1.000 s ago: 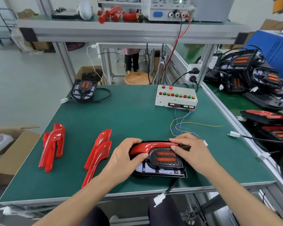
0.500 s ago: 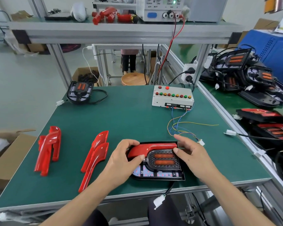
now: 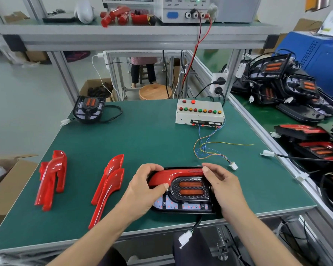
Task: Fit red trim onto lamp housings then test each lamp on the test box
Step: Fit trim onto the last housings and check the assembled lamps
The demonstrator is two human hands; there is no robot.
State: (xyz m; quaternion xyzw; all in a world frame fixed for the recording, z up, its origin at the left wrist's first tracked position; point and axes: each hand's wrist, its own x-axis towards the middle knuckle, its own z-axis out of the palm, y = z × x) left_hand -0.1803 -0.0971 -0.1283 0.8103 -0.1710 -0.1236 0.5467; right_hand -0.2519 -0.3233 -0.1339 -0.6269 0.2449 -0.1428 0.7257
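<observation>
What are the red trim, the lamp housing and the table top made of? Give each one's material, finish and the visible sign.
Red trim: probably moulded plastic, glossy; bright highlights run along its curve.
Lamp housing: likely black plastic, semi-gloss rim; the textured bezel around the amber lenses looks matt.
Table top: apparently a green rubber or vinyl mat, matt, with no sharp reflections.
</observation>
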